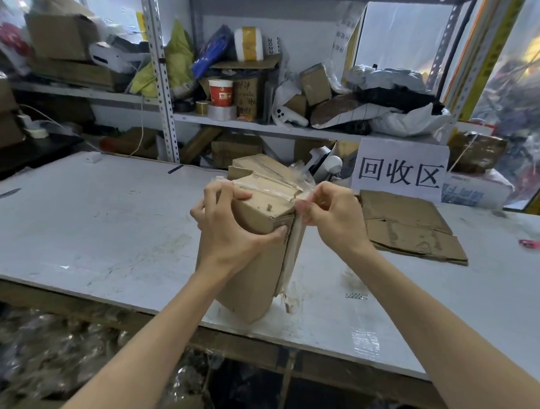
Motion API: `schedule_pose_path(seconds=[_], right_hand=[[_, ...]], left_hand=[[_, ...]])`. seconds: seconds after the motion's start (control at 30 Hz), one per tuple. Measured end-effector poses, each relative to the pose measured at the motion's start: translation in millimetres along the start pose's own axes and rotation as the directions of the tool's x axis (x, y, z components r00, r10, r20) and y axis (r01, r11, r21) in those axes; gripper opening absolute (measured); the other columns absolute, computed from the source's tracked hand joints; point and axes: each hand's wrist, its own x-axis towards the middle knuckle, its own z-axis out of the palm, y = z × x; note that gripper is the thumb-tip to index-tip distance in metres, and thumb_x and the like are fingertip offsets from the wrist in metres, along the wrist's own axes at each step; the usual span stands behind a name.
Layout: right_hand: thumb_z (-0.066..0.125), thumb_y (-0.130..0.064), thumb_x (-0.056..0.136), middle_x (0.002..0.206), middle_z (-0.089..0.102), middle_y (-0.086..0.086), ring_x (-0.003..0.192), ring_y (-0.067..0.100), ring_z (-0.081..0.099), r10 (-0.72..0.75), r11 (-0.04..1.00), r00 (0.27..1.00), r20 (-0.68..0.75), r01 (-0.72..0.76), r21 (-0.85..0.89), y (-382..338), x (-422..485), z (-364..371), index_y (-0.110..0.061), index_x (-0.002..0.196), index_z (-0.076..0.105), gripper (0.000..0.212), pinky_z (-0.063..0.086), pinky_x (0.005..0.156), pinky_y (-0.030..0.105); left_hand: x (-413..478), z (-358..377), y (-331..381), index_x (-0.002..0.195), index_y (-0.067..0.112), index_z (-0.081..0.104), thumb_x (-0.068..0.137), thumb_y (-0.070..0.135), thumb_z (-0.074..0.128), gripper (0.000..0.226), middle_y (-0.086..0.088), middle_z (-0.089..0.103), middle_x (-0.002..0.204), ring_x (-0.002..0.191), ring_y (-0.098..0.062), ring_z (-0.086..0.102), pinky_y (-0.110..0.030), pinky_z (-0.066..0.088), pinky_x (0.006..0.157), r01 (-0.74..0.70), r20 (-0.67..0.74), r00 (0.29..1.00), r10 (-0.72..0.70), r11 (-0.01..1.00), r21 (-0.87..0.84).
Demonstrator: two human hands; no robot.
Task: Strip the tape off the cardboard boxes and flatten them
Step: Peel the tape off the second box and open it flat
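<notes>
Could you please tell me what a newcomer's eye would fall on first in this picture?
The two hands at centre: the left hand grips a cardboard box standing on the white table, while the right hand pinches clear tape at its top corner. To its right are flattened cardboard and, behind that, a white sign with large black characters.

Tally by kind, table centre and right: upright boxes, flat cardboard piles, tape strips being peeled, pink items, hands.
box: 1
flat cardboard pile: 1
tape strip being peeled: 1
pink item: 1
hands: 2 (left hand grips box, right hand pinches tape strip)
total: 6
</notes>
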Motion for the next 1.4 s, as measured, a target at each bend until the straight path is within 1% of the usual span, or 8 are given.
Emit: schedule_pose_path(seconds=[0.13, 0.37, 0.63, 0.8, 0.87, 1.0, 1.27, 1.4], right_hand=[[0.065, -0.008, 0.089, 0.070, 0.066, 0.012, 0.067, 0.025, 0.066, 0.067, 0.993, 0.998, 0.021, -0.068, 0.096, 3, 1, -3, 0.003, 0.077, 0.059, 0.017, 0.058, 0.074, 0.051], [0.070, -0.010, 0.085, 0.071, 0.068, 0.015, 0.061, 0.019, 0.068, 0.086, 0.996, 0.995, -0.040, -0.086, 0.016, 3, 7, -5, 0.001, 0.072, 0.060, 0.019, 0.058, 0.060, 0.032], [0.059, -0.010, 0.093, 0.072, 0.063, 0.012, 0.065, 0.020, 0.061, 0.359, 0.843, 0.908, 0.216, -0.415, 0.343, -1, 14, -9, -0.006, 0.065, 0.057, 0.028, 0.058, 0.061, 0.031], [0.053, -0.014, 0.096, 0.086, 0.057, 0.019, 0.070, 0.024, 0.055, 0.399, 0.804, 0.861, 0.315, -0.493, 0.331, 3, 14, -4, -0.006, 0.075, 0.055, 0.023, 0.053, 0.063, 0.031], [0.061, -0.019, 0.092, 0.089, 0.056, 0.019, 0.072, 0.024, 0.053, 0.356, 0.858, 0.904, 0.239, -0.417, 0.299, 5, 13, -1, -0.007, 0.084, 0.053, 0.016, 0.051, 0.067, 0.033], [0.082, -0.037, 0.070, 0.094, 0.056, -0.003, 0.080, 0.015, 0.060, 0.036, 0.998, 0.999, 0.001, -0.036, -0.058, 6, 4, 0, -0.016, 0.102, 0.061, 0.044, 0.055, 0.067, 0.027], [0.068, -0.007, 0.084, 0.091, 0.059, 0.010, 0.077, 0.025, 0.059, -0.386, 0.779, 0.898, 0.211, 0.440, -0.448, 6, 3, 2, 0.000, 0.096, 0.070, 0.014, 0.053, 0.073, 0.040], [0.060, 0.003, 0.082, 0.076, 0.057, 0.012, 0.061, 0.027, 0.054, -0.476, 0.670, 0.862, 0.174, 0.484, -0.563, 11, -2, 6, 0.003, 0.077, 0.063, 0.006, 0.043, 0.059, 0.033]], left_hand=[[-2, -7, 1, 0.103, 0.024, 0.057, 0.044, 0.067, 0.076, 0.075, 0.005, 0.048, 0.122, 0.116, -0.010, 0.044, -0.047, 0.035, 0.104, -0.012, -0.006, 1.000, 0.011, 0.999, -0.034], [-5, -12, -4, 0.100, 0.027, 0.055, 0.047, 0.065, 0.077, 0.069, 0.006, 0.051, 0.117, 0.111, -0.009, 0.048, -0.048, 0.038, 0.100, -0.021, 0.009, 1.000, 0.022, 0.996, -0.085], [-5, -20, -13, 0.099, 0.028, 0.059, 0.049, 0.060, 0.079, 0.062, 0.008, 0.054, 0.112, 0.111, -0.008, 0.052, -0.049, 0.047, 0.096, 0.084, 0.044, 0.996, -0.076, 0.972, -0.222], [-1, -17, -16, 0.100, 0.026, 0.057, 0.048, 0.061, 0.078, 0.067, 0.002, 0.053, 0.116, 0.113, -0.015, 0.052, -0.051, 0.045, 0.099, 0.102, 0.078, 0.993, -0.089, 0.977, -0.190], [0, -13, -16, 0.102, 0.026, 0.055, 0.046, 0.063, 0.078, 0.071, 0.000, 0.051, 0.118, 0.114, -0.019, 0.051, -0.050, 0.045, 0.099, 0.101, 0.065, 0.994, -0.091, 0.980, -0.169], [-2, -10, -19, 0.104, 0.029, 0.053, 0.044, 0.064, 0.078, 0.074, -0.001, 0.049, 0.119, 0.116, -0.021, 0.050, -0.047, 0.047, 0.099, 0.130, 0.056, 0.991, -0.122, 0.978, -0.166], [-4, -10, -24, 0.106, 0.028, 0.053, 0.044, 0.062, 0.082, 0.076, 0.003, 0.048, 0.121, 0.117, -0.018, 0.047, -0.042, 0.047, 0.099, 0.124, 0.066, 0.991, -0.117, 0.985, -0.120], [-8, -6, -21, 0.104, 0.027, 0.054, 0.047, 0.054, 0.086, 0.071, 0.002, 0.049, 0.120, 0.116, -0.019, 0.047, -0.024, 0.037, 0.096, 0.066, 0.068, 0.996, -0.059, 0.993, -0.101]])
